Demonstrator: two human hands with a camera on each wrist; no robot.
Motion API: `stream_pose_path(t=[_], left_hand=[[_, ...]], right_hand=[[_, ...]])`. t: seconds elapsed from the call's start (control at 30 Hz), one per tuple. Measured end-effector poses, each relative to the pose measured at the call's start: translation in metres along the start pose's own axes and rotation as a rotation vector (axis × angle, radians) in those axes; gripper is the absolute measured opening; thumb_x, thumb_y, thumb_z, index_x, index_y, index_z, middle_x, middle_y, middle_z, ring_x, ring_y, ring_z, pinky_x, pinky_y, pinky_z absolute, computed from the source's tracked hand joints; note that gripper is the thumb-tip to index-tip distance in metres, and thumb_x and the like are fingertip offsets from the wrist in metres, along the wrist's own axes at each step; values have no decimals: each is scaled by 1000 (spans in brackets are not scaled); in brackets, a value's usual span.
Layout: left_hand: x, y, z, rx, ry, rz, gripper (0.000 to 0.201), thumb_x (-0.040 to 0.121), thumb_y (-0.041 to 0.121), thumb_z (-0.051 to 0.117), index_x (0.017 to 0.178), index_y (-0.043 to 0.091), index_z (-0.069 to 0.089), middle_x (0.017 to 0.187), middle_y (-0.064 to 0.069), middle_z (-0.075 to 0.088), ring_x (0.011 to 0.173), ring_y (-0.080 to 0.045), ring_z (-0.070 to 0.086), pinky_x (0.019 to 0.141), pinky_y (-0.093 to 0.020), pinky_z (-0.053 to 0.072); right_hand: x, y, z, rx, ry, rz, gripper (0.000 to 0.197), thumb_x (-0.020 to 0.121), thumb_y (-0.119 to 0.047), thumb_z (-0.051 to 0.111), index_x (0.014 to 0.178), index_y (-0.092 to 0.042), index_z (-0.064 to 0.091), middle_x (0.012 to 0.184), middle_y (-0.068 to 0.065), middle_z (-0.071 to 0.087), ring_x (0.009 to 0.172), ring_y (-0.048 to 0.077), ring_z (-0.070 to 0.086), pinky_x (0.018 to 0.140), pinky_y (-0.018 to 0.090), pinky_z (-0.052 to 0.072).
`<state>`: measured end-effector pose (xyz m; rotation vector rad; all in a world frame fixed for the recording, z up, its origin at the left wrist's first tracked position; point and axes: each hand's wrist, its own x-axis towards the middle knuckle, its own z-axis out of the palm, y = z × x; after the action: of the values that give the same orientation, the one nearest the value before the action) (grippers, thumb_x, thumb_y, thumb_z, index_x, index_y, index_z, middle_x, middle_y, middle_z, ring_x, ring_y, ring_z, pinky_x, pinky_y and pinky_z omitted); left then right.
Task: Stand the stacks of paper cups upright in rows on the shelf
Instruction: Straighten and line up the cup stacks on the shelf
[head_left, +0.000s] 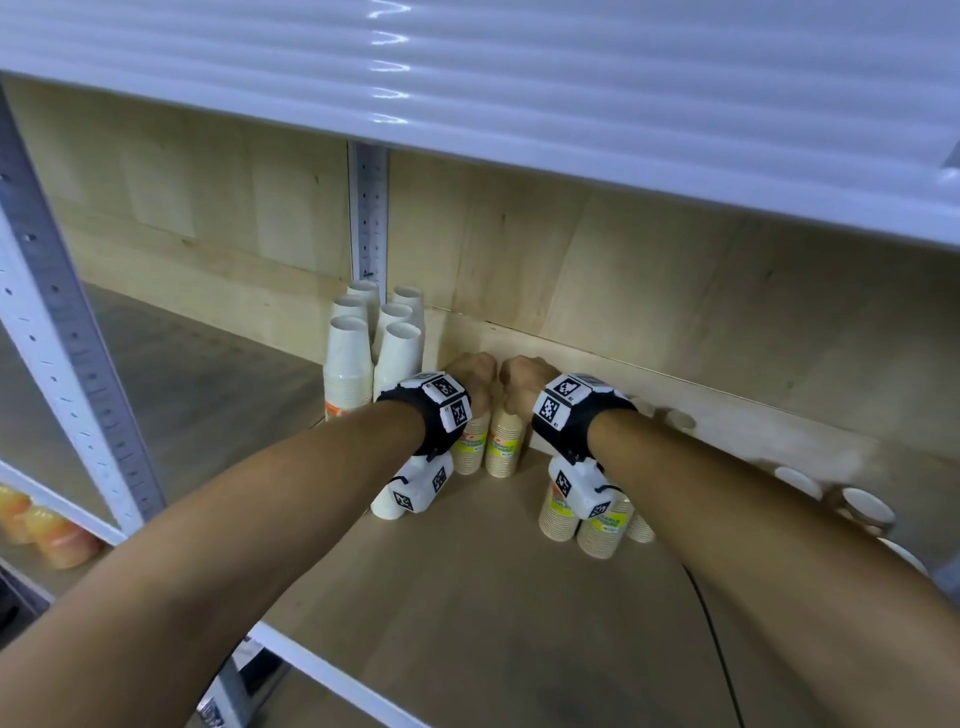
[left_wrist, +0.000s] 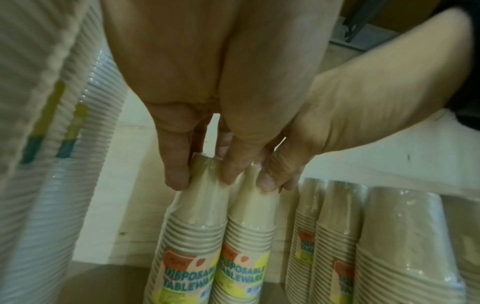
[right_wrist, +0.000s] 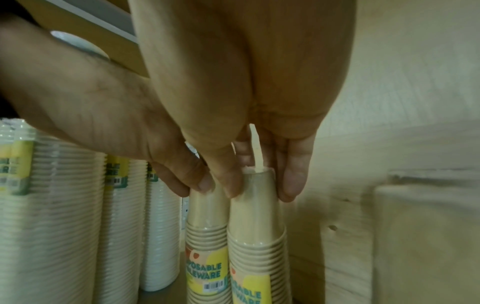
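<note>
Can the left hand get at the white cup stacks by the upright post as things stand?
Probably yes, once it lets go. The left hand grips a brown cup stack, and the white cup stacks stand just beside it, upright, with nothing visibly between them.

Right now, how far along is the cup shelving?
Done: the white cup stacks stand upright in rows at the back. In hand: the left hand and right hand each hold the top of a brown cup stack, side by side beside the white ones. Left: the loose brown stacks in front and cups at the right edge.
</note>
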<state>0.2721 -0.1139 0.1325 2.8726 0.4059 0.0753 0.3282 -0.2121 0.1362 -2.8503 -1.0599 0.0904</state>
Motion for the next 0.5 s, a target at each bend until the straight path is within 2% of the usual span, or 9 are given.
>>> stream_pose_path(t=[0.07,0.17,0.23,0.3,0.33,0.4,0.47,0.5], left_hand=[[-1,-1,1,12,13,10,23,95,8,52,116,4,58,121,-12,60,110,-25,60,74,-24,39],[-3,-1,0,31,23,29,24,95,7,51,118,4,58,123,-12,59,112,-24,59,75,-22,40],[-5,0,-2,35,16,44,25,96,6,51,120,5,57,128,-11,57,117,-23,57,73,-15,38],[-8,1,-5,34,12,47,22,96,5,51,117,7,56,132,-11,54,120,-23,54,71,-7,38],[-10,2,-6,28,12,41,24,95,4,53,118,5,57,132,-11,54,120,-25,55,76,-10,41],[-19,9,-12,20,-14,20,31,91,3,57,122,2,59,128,-13,58,115,-27,59,86,-27,49],[-27,16,-19,21,-75,13,32,88,2,62,120,0,63,119,-15,64,106,-28,64,83,-33,54],[-31,19,-23,22,-111,16,33,86,2,65,118,-2,64,114,-13,67,100,-26,66,76,-31,56]], right_hand=[[-2,-2,-1,-1,-12,-1,5,88,-8,58,91,-11,56,89,7,54,79,24,55,65,27,41],[-6,-2,-3,0,-18,-6,12,87,-9,61,99,-8,61,95,11,58,84,26,58,67,28,42],[-9,-2,-2,15,-20,-2,21,85,-11,63,106,-7,62,100,11,61,89,28,61,68,29,44],[-14,-3,-4,21,-22,4,24,83,-12,65,106,-7,63,97,9,60,87,26,60,67,28,43],[-18,-4,-6,19,-29,6,25,83,-13,66,107,-7,64,95,9,59,86,25,59,67,28,42],[-26,-6,-10,5,-48,1,28,84,-12,67,111,-5,64,98,11,61,90,25,61,66,26,40],[-36,-7,-14,-17,-69,-4,31,87,-12,67,116,-3,65,110,12,66,102,26,65,62,25,40],[-41,-8,-16,-15,-72,-5,32,87,-13,68,117,-3,66,115,13,66,105,27,64,61,24,40]])
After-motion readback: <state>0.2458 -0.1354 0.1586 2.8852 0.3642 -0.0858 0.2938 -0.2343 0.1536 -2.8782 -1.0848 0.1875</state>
